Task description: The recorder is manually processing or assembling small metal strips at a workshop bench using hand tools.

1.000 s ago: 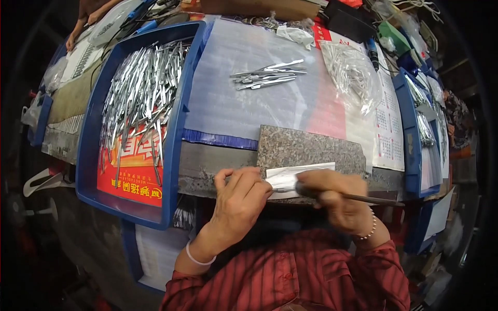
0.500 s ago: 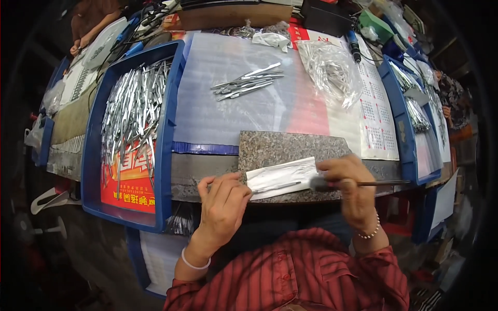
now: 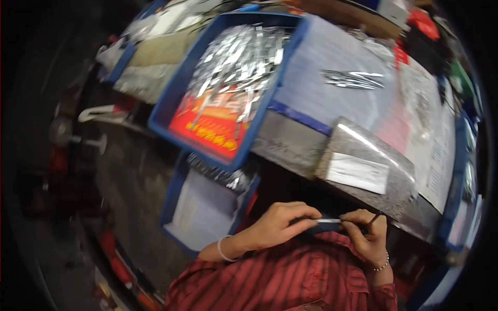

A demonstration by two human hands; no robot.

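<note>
Both hands are low, in front of my red striped shirt and below the table edge. My left hand (image 3: 282, 224) and my right hand (image 3: 365, 236) pinch the two ends of a thin silver piece (image 3: 328, 221) held level between them. A thin dark tool (image 3: 372, 218) also sticks up from my right fingers. Just above the hands lies a grey speckled stone slab (image 3: 373, 142) with a white sheet (image 3: 358, 173) on it.
A blue tray (image 3: 171, 101) holds several silver pieces over a red printed sheet. A few silver pieces (image 3: 353, 79) lie on a clear plastic sheet farther back. A lower blue tray (image 3: 174, 205) with pale paper sits left of my left wrist. Clutter lines the far edge.
My hands have come off the stone slab and dropped toward my lap with the thin silver piece between them. The view has swung left and down.
</note>
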